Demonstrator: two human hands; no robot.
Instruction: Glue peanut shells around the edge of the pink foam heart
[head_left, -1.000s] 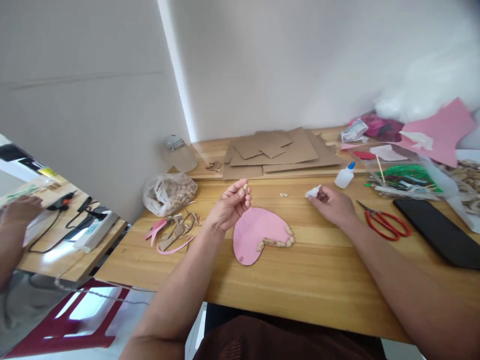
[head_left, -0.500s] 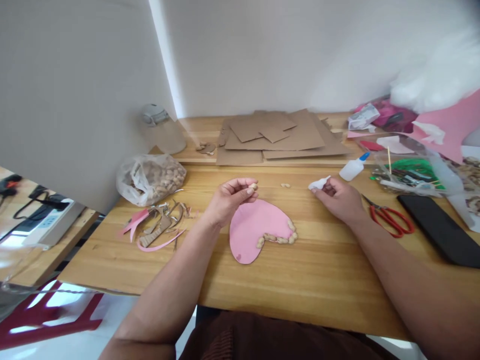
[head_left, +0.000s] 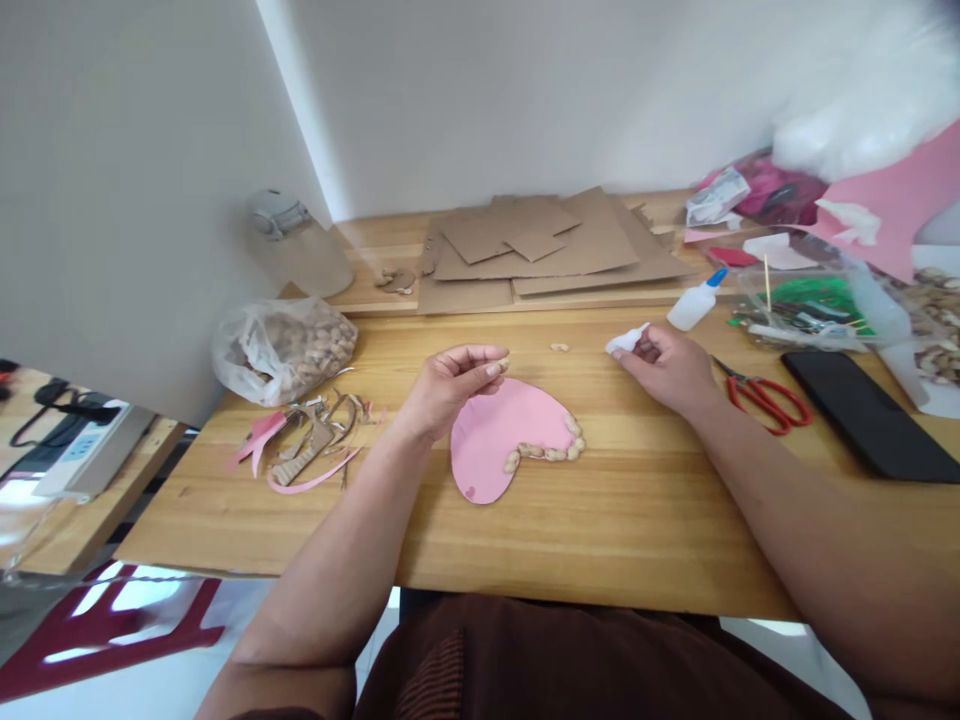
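Between the thumb and fingers of my left hand [head_left: 461, 385] is a peanut [head_left: 504, 364], held over the top edge of a pink heart-shaped piece [head_left: 491, 440]. Several peanuts [head_left: 555, 454] in their shells line the heart's right lobe and notch. My right hand [head_left: 664, 368] is closed on a small white glue bottle [head_left: 624, 341], its nozzle tilted up to the right. A loose peanut [head_left: 559, 347] lies on the table between both hands. Behind my right hand, a second glue bottle [head_left: 696, 303] with a blue cap leans over.
At left sit a bag of peanuts [head_left: 300, 345] and cardboard and pink paper scraps [head_left: 311, 440]. Cardboard sheets [head_left: 540, 245] are stacked at the back. Red-handled scissors [head_left: 769, 400], a black phone [head_left: 870, 415] and a clear tray of green bits [head_left: 817, 305] occupy the right.
The camera view has shifted slightly, so everything sits a little higher and further left. Both hands keep their holds, with little movement relative to the table.
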